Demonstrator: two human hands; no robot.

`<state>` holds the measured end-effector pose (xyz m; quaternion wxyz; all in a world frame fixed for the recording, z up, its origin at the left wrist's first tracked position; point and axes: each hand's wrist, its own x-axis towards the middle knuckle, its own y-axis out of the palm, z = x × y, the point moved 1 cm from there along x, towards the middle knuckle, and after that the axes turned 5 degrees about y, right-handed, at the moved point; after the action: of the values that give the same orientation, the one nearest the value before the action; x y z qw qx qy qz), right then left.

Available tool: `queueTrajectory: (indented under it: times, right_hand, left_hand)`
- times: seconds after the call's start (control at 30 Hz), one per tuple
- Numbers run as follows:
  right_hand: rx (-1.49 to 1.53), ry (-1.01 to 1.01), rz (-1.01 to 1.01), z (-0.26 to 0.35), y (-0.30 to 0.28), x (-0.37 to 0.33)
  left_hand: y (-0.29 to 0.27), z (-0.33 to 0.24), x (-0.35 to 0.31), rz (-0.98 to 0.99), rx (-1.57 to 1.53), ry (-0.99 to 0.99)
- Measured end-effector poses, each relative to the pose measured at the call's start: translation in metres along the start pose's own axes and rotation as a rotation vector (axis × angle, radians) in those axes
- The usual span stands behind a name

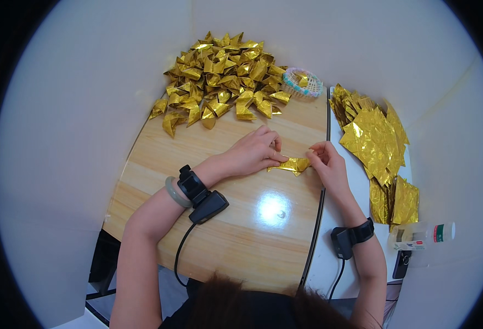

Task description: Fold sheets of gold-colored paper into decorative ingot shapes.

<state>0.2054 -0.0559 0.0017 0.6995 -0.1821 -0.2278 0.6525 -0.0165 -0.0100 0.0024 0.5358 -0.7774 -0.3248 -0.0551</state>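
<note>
Left hand (pixel 256 148) and right hand (pixel 330 164) each pinch one end of a small gold paper (pixel 294 165), one from each side. It is shiny, wrinkly and folded into a short strip, with a pointy bit toward the person. It is on the wooden table (pixel 236 241), near the table's right edge, with a white table (pixel 318 266) just past that. Bare wood lies between the paper and the person. Behind it sits a big heap of folded gold pieces (pixel 225 77), with a little basket (pixel 292 74) beside it. Gold sheets (pixel 374 142) lie to the right. Fingers cover both ends of the paper, so its whole shape is hard to tell.
</note>
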Motion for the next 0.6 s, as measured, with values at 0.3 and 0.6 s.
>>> queueTrajectory:
  times: [0.3, 0.6]
  right_hand:
    - [0.210, -0.048, 0.090, 0.012, 0.016, -0.005]
    - [-0.165, -0.319, 0.135, 0.017, 0.016, -0.009]
  left_hand:
    - [0.003, 0.003, -0.001, -0.007, -0.058, 0.009]
    - [0.003, 0.004, 0.002, -0.038, -0.156, -0.059]
